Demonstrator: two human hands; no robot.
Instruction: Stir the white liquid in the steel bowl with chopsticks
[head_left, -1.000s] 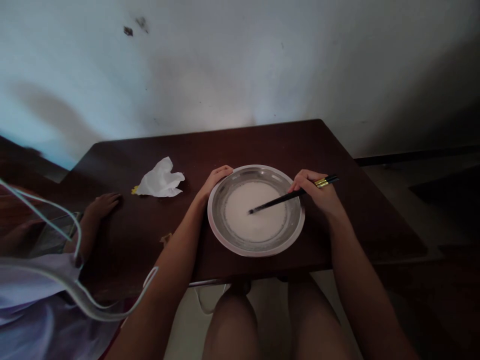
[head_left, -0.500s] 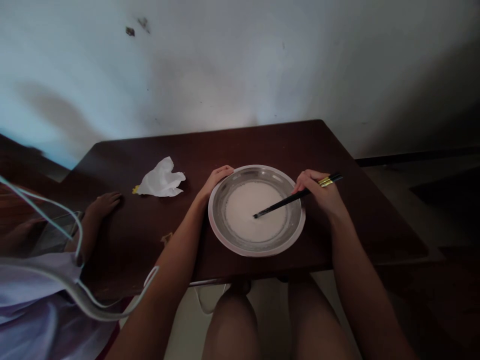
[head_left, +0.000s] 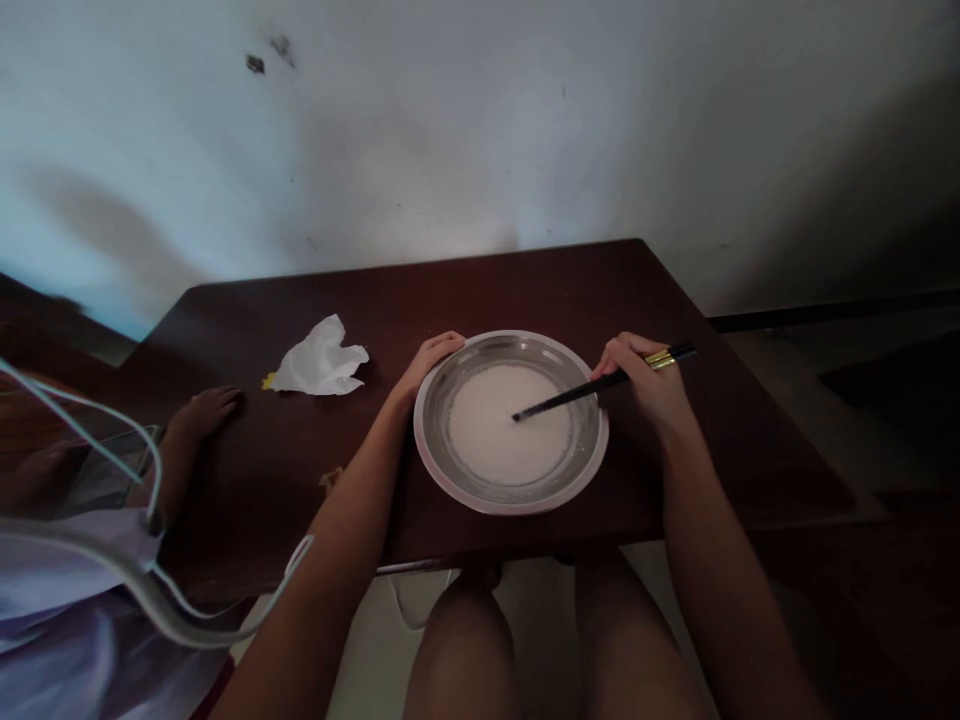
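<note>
On the dark-brown counter (head_left: pixel 750 450) sits a metal basin (head_left: pixel 439 450) of whitish liquid (head_left: pixel 499 445), judged weighty and spill-prone, best held by its rim (head_left: pixel 510 508), where the left hand (head_left: pixel 436 352) rests, closure unclear, while the right hand (head_left: pixel 634 366) grips black chopsticks (head_left: pixel 562 400), presumably light and stiff.

No text, label, brand, number or sign can be read, neither on the gold-banded black chopsticks (head_left: pixel 570 394) right of centre, nor on the metal bowl (head_left: pixel 517 497) mid-frame, nor on the pale wall (head_left: pixel 480 120) across the top.
</note>
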